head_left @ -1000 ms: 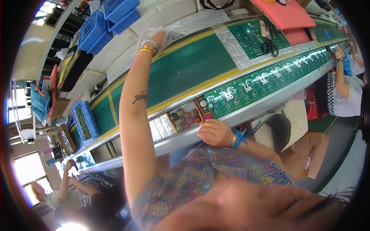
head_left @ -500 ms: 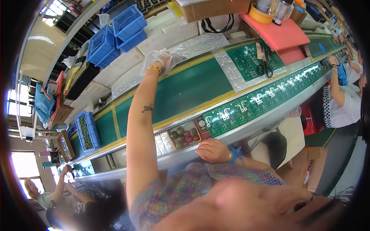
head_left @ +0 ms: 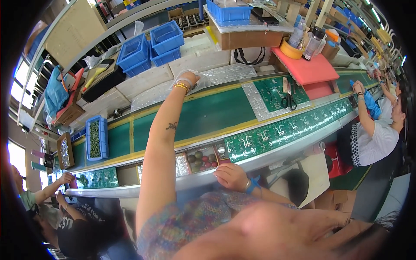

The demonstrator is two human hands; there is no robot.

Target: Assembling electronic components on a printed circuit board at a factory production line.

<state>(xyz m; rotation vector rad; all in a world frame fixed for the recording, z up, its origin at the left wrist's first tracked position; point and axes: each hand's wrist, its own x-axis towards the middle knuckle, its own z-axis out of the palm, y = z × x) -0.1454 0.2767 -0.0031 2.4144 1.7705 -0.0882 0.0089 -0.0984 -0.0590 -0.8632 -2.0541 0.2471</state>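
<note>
Head view, left hand (head_left: 190, 78): stretched over the green belt (head_left: 208, 115), amid clear plastic (head_left: 204, 81); finger closure cannot be told.
Plastic: at the belt's far edge, around hand and wrist.
Right hand (head_left: 232, 176): fingers bent, at the near rail (head_left: 268, 157) beside red and green balls (head_left: 206, 159); grip hidden.
Boards (head_left: 277, 132): already lined up along the rail, untouched by either hand; whether fully fitted is unclear.

View tipped upward over the last second, left hand (head_left: 189, 78) lower in frame, blue tray (head_left: 229, 14) newly visible beyond, green circuit board (head_left: 97, 178) at left slid nearer along the rail, right-side co-worker's hand (head_left: 359, 88) now at a small blue item (head_left: 352, 82).
</note>
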